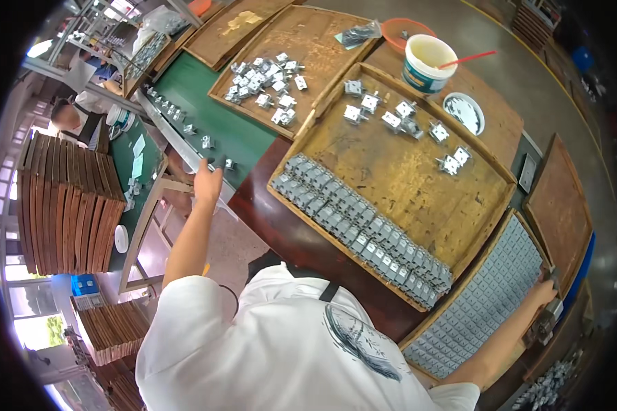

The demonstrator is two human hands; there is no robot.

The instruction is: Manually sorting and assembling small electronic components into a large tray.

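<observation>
My left hand reaches over the metal rail at the edge of the green conveyor belt. Two dark-tipped fingers stand apart, with nothing visible between them. Just right of them lies a small grey metal-and-plastic part; more such parts sit in a line farther up the belt. Far to the right, my right hand is closed beside a dark metal fixture, at the outer edge of a tray packed with grey parts. What its fingers hold is too small to make out.
A wooden tray before me holds rows of grey parts and several loose ones. Behind it stand another tray with a heap of parts, a white bucket and an orange basin. Stacked boards and a seated person are left.
</observation>
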